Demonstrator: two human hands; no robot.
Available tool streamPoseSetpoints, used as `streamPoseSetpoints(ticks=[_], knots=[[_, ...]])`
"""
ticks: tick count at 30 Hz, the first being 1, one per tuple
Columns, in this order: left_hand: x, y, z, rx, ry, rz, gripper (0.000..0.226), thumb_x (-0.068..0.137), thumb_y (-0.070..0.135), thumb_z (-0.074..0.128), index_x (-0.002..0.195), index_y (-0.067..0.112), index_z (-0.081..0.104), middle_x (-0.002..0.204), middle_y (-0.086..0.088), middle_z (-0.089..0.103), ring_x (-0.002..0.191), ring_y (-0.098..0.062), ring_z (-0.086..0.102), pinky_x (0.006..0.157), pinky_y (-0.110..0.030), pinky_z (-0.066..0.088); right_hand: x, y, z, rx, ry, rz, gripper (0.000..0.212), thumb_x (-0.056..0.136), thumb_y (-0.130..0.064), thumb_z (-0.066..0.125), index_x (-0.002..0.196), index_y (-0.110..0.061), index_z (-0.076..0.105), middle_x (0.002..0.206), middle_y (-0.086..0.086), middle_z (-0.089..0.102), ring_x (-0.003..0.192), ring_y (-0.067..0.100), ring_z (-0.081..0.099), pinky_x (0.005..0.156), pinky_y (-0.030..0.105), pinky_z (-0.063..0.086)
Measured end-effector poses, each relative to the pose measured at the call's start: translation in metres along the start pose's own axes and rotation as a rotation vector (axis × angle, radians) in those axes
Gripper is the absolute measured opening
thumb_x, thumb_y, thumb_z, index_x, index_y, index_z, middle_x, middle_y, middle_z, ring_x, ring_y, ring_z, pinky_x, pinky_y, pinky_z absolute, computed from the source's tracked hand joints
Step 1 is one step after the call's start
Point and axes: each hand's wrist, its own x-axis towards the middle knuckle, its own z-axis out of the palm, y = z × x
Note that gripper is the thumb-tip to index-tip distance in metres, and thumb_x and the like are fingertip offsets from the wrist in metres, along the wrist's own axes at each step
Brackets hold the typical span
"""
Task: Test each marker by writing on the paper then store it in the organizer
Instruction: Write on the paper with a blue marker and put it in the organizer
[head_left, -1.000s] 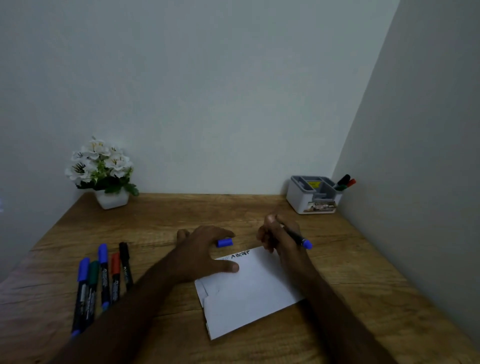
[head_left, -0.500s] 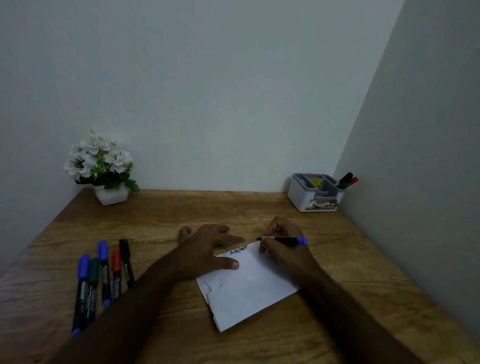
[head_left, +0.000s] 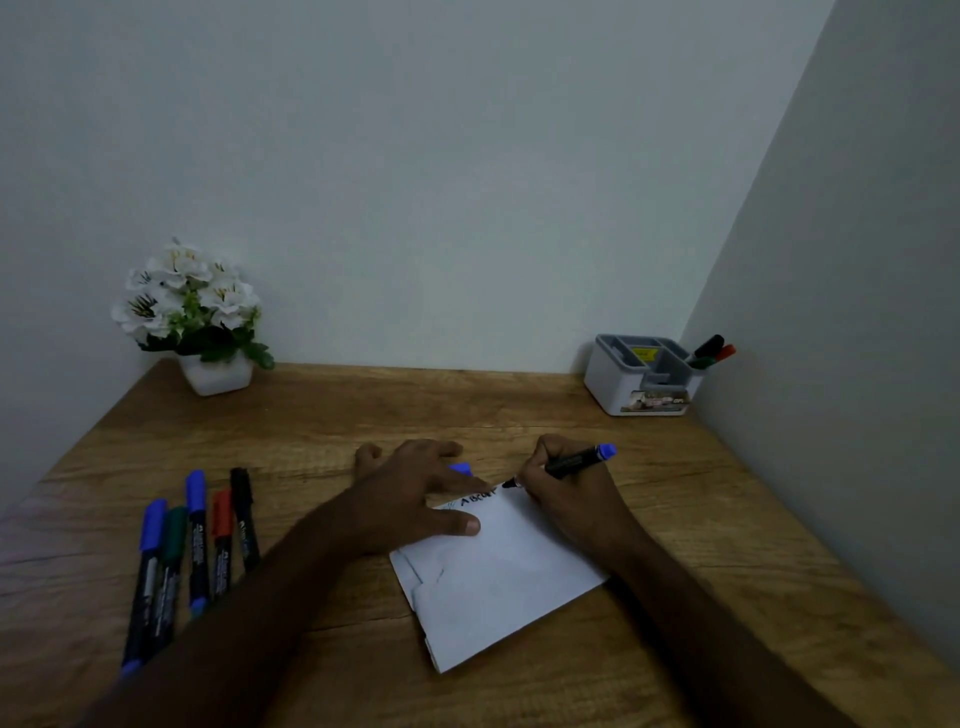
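A folded white paper (head_left: 498, 577) lies on the wooden desk (head_left: 519, 405), with black letters along its far edge. My right hand (head_left: 566, 493) grips an uncapped marker with a blue end (head_left: 576, 460), its tip at the paper's far edge beside the letters. My left hand (head_left: 410, 499) rests flat on the paper's left corner, and a blue cap (head_left: 461, 468) shows between its fingers. Several capped markers (head_left: 195, 540) in blue, green, red and black lie in a row at the left. The grey and white organizer (head_left: 641, 384) stands at the back right with markers in its right compartment.
A white pot of white flowers (head_left: 195, 317) stands at the back left corner. Walls close the desk at the back and along the right side.
My right hand has turned the marker from pointing away to tip down at the paper's far edge. My left hand stayed on the paper with the cap.
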Motion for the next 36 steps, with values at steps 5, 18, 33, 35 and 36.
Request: streamPoseSetpoints(ticks=[5, 18, 33, 35, 36], knots=[[0.0012, -0.0006, 0.0012, -0.005, -0.006, -0.001, 0.057, 0.074, 0.077, 0.046, 0.128, 0.061, 0.046, 0.159, 0.015, 0.018, 0.146, -0.011, 0.009, 0.112, -0.058, 0.0, -0.0005, -0.0022, -0.0011, -0.014, 0.005, 0.01, 0.024, 0.084, -0.003, 0.065, 0.064, -0.014, 0.056, 0.059, -0.002, 0.057, 0.057, 0.007, 0.052, 0.056, 0.024, 0.044], [0.0006, -0.0004, 0.0012, -0.01, 0.017, 0.005, 0.051, 0.079, 0.073, 0.051, 0.128, 0.059, 0.047, 0.158, 0.016, 0.02, 0.145, -0.011, 0.011, 0.112, -0.057, 0.002, -0.0002, -0.0059, 0.0014, -0.062, 0.004, 0.003, 0.028, 0.084, -0.005, 0.066, 0.062, -0.017, 0.055, 0.058, -0.006, 0.057, 0.056, 0.005, 0.051, 0.054, 0.02, 0.044], [-0.0011, 0.0007, 0.0009, -0.005, 0.03, 0.007, 0.05, 0.08, 0.072, 0.053, 0.128, 0.059, 0.048, 0.157, 0.017, 0.02, 0.145, -0.008, 0.012, 0.111, -0.055, 0.001, -0.0005, -0.0037, 0.0023, -0.071, 0.005, -0.007, 0.028, 0.082, -0.004, 0.066, 0.06, -0.017, 0.053, 0.057, -0.007, 0.055, 0.055, 0.003, 0.049, 0.052, 0.019, 0.042], [-0.0007, 0.0002, 0.0016, -0.008, 0.032, 0.006, 0.05, 0.08, 0.072, 0.053, 0.128, 0.059, 0.047, 0.157, 0.017, 0.02, 0.145, -0.007, 0.011, 0.111, -0.054, 0.001, -0.0001, -0.0036, 0.0016, -0.065, 0.021, -0.006, 0.03, 0.082, -0.003, 0.066, 0.06, -0.017, 0.053, 0.055, -0.008, 0.055, 0.054, 0.001, 0.049, 0.052, 0.016, 0.041], [-0.0006, -0.0003, 0.0019, -0.009, 0.031, 0.005, 0.05, 0.08, 0.072, 0.052, 0.128, 0.059, 0.047, 0.157, 0.017, 0.02, 0.145, -0.007, 0.011, 0.111, -0.054, 0.001, 0.0001, -0.0035, 0.0008, -0.054, 0.034, -0.002, 0.031, 0.082, -0.001, 0.065, 0.059, -0.017, 0.053, 0.054, -0.009, 0.055, 0.052, 0.001, 0.048, 0.051, 0.014, 0.04]])
